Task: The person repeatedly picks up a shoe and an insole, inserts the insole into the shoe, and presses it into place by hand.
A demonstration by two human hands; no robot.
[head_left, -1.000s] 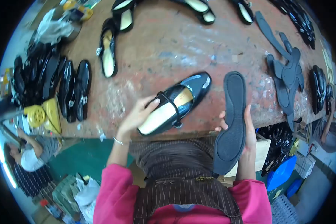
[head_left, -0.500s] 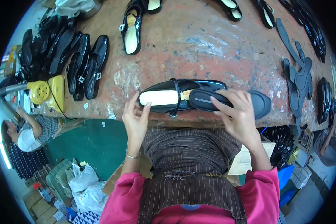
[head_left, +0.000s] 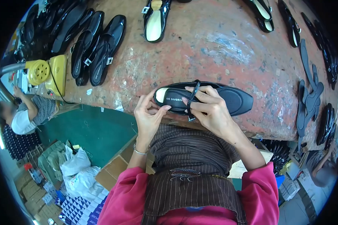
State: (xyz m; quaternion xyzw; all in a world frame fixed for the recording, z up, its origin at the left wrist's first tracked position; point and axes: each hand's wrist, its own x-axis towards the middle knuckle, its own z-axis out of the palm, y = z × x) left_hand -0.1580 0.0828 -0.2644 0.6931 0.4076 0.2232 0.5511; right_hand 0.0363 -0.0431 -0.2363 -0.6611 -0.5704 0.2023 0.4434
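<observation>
A black shoe (head_left: 179, 85) lies sideways along the table's near edge, a glossy strap (head_left: 193, 95) with a buckle crossing its middle. Inside it sits a black insole (head_left: 234, 101) with pale lettering, passing beneath the strap. A patch of white lining (head_left: 161, 95) still shows at the heel end. My left hand (head_left: 148, 116) is closed around that heel, thumb on the near rim. With bent fingers, my right hand (head_left: 211, 108) grips the insole beside the strap; its fingertips are partly hidden there.
More black shoes (head_left: 101, 48) stand at the left, near a yellow blower-like device (head_left: 56, 75). Further shoes (head_left: 154, 26) line the far side. Loose black insoles (head_left: 311, 93) are piled at the right. One person (head_left: 26, 112) is at the left, another (head_left: 323, 165) at the right.
My right hand has brought the insole left and down into the shoe, under the strap, covering most of the white lining. My left hand stays at the heel. The view has shifted.
</observation>
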